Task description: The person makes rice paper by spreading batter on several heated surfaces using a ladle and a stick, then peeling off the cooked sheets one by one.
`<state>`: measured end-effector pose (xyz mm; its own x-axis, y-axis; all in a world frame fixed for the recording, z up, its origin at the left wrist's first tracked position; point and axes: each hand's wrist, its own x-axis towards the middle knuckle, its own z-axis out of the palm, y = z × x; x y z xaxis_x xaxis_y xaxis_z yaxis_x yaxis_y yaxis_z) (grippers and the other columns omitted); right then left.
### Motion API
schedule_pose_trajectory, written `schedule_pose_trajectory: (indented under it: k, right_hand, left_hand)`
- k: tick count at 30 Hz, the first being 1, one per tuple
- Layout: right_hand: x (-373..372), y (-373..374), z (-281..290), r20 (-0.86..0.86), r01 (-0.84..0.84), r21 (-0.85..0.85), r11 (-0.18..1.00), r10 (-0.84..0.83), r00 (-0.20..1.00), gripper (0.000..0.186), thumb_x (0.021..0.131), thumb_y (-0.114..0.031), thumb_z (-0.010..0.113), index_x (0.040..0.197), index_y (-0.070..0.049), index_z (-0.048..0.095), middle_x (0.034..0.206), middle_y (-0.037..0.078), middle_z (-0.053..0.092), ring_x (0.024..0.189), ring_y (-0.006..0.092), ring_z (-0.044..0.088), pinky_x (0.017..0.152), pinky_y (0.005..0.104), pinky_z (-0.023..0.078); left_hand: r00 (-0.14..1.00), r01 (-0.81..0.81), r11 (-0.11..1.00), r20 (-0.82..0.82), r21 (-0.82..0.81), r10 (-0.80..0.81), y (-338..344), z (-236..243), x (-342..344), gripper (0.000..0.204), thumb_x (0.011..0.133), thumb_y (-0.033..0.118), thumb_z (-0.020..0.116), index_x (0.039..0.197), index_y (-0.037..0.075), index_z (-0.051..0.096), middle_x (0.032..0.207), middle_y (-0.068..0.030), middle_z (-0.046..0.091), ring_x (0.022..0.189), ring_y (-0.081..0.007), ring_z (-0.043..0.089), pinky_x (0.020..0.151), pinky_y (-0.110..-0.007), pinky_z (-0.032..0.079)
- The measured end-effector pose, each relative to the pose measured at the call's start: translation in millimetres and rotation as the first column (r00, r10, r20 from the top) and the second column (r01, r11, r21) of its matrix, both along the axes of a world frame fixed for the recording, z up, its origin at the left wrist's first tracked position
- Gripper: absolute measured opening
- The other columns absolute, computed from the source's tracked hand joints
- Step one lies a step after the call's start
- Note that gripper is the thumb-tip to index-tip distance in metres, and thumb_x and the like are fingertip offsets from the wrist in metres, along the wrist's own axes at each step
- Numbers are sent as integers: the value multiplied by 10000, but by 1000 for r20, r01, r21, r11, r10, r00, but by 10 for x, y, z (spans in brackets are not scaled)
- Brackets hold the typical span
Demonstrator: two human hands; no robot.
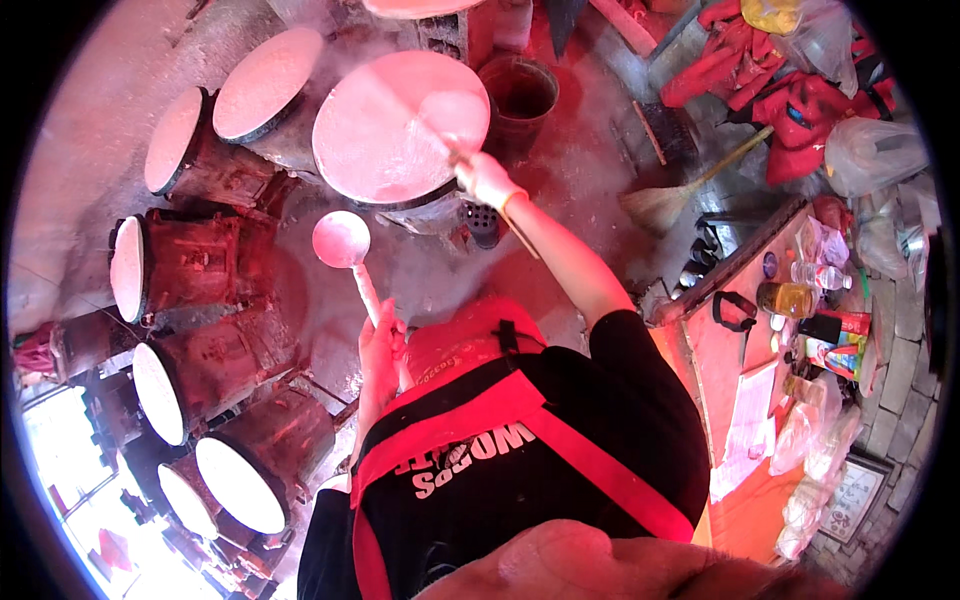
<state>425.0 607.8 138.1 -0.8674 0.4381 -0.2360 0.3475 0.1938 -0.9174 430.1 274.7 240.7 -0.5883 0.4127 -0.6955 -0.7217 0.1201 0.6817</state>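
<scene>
My left hand is closed round the handle of a pale ladle. Its round bowl points away from me, below and left of the nearest griddle. That large round griddle is covered by a thin pale layer of what looks like batter. Over its right edge, my right hand grips a thin stick-like tool, whose end sticks out below the wrist. The part over the griddle is smeared by motion, so its shape is unclear. A red apron covers my front.
More round griddles on stoves curve round to the left, among them one griddle. A dark bucket stands right of the nearest griddle. A broom lies farther right, near a cluttered table with bottles and bags.
</scene>
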Motion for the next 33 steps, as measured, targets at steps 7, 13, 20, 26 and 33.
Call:
schedule_pose_trajectory:
  k: [7, 13, 20, 26, 33]
  right_hand:
    - [434, -392, -71, -245, 422, -563, 711, -631, 736, 340, 898, -155, 550, 1237, -132, 569, 643, -77, 495, 447, 27, 369, 407, 189, 272]
    - [439, -105, -261, -215, 246, -613, 751, -457, 863, 341, 892, -143, 565, 1232, -142, 582, 691, -58, 552, 500, 13, 396, 439, 189, 320]
    - [664, 42, -195, -53, 241, -551, 799, -322, 945, 361, 889, -186, 605, 1239, -102, 574, 662, -93, 489, 458, 11, 322, 406, 197, 226]
    - [927, -189, -233, -75, 429, -548, 718, -553, 830, 364, 879, -186, 620, 1235, -121, 579, 665, -96, 487, 455, 12, 312, 403, 198, 233]
    - [775, -661, -109, 158, 293, -798, 526, -287, 945, 317, 892, -254, 598, 1207, -294, 583, 485, -53, 371, 315, 74, 281, 313, 252, 194]
  left_hand:
    - [995, -98, 994, -27, 53, 99, 168, 64, -18, 249, 950, 222, 505, 1100, 23, 497, 731, 3, 459, 570, -60, 403, 460, -185, 333]
    - [998, 7, 986, 58, 167, -17, 281, 0, -186, 189, 932, 144, 506, 1037, -12, 488, 799, -30, 466, 599, -66, 416, 450, -175, 322]
    - [994, 103, 981, 31, 166, -109, 502, -126, -447, 125, 906, 137, 528, 944, 19, 508, 722, 10, 450, 553, -58, 403, 436, -185, 312]
    - [984, 166, 976, -91, 139, -154, 1052, -471, -1095, 121, 886, 109, 530, 838, 37, 445, 680, -5, 444, 512, -107, 426, 446, -239, 369]
    - [986, 134, 938, 53, 321, -158, 1542, -834, -1100, 109, 871, 102, 503, 804, 22, 471, 679, -46, 490, 539, -154, 469, 486, -272, 400]
